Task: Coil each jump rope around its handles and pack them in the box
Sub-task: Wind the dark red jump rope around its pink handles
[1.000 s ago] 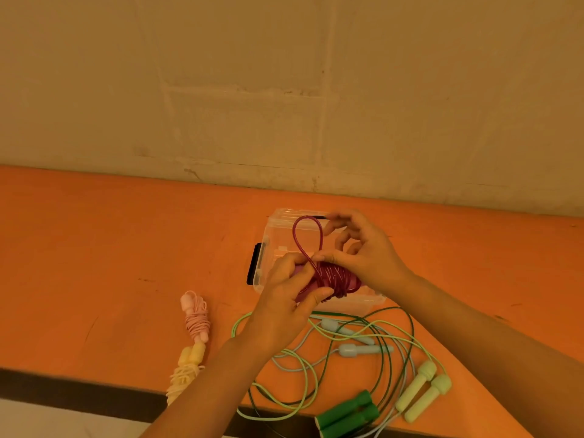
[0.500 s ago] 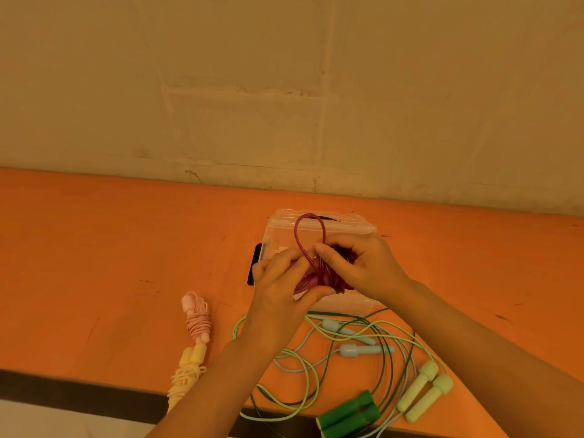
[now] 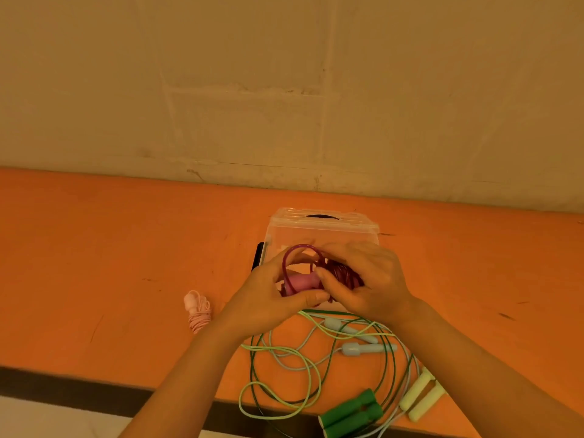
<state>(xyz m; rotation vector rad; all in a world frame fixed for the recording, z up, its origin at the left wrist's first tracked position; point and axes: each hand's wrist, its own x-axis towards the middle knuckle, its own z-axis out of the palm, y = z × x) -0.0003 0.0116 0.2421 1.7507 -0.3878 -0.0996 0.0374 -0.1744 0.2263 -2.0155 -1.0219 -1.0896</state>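
My left hand (image 3: 268, 292) grips magenta rope's handles (image 3: 301, 281); right hand (image 3: 366, 279) pinches coil (image 3: 343, 275), hiding most. Bundle above box (image 3: 322, 229), 12 o'clock of loose ropes (image 3: 316, 352). Tuck last loop (image 3: 301, 251) tight.

Dim, warm orange-tinted light, soft focus, wide-angle bending at edges.

An orange tabletop (image 3: 94, 248) filled the lower half of the view, marked with small dark scuffs and scratches. A dark strip (image 3: 63, 387) edged its near side, and a pale floor (image 3: 47, 418) showed below that at the lower left. Behind the tabletop rose a beige wall (image 3: 284, 90), crossed by faint straight seams and marked with a few small chips and stains near its base.
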